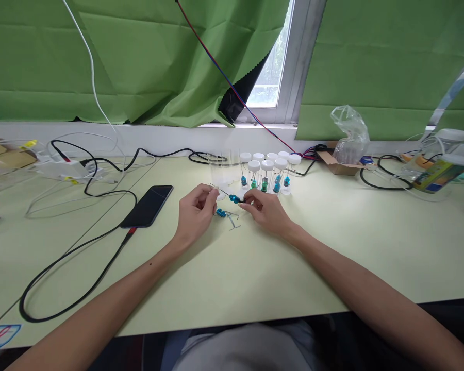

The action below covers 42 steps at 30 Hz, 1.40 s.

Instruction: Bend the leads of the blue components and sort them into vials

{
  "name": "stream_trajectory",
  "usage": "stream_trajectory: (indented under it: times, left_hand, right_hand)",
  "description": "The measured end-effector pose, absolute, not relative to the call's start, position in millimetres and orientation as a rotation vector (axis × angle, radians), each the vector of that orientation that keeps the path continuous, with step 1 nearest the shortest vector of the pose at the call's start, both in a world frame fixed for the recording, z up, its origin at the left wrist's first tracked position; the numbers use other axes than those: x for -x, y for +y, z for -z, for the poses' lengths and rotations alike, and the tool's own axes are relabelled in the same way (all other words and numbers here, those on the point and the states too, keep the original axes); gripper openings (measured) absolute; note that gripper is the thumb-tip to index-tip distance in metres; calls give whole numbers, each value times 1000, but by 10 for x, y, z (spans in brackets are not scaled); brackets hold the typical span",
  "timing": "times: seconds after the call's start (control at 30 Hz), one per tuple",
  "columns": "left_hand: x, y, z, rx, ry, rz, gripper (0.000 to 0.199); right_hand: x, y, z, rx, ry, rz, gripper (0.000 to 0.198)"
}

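Observation:
My left hand (199, 210) is closed, with its thumb and forefinger pinching a thin metal rod (224, 192). On the rod's right end sits a small blue plastic piece (234, 198) with a dark end. My right hand (265, 210) pinches that dark end, and its curled fingers partly hide it. Just below, another blue piece (220, 212) lies on the table beside several loose bent metal rods (232, 220). Behind my hands stand several clear vials with white caps (266, 165), each with a blue or green piece on a rod inside.
A clear, open container (224, 167) stands left of the vials. On the left, a black phone (147, 206) is plugged into a looping black cable (96, 281). At the back right are a cardboard box (340, 164) with a plastic bag and a yellow-green labelled container (438, 174).

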<state>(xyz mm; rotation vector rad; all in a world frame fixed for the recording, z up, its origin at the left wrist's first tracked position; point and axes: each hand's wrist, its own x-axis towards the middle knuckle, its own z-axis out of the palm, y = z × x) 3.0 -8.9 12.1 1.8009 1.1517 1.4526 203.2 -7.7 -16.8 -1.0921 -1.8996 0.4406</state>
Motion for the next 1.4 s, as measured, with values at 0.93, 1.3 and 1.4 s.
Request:
stream_trajectory:
  times: [0.93,1.3,1.4]
  left_hand:
    - [-24,22,-9,-1454,1120,-1154,27]
    - [-56,-22,-42,-1434,1105,-1079,33]
    - [-77,-32,-47,-1415,1054,-1074,37]
  right_hand:
    - [-2007,-79,170,951,-1582,-692,21]
    - [-2010,-85,160,964,-1611,-638,20]
    - [-1995,-96,161,970,-1633,-635,23]
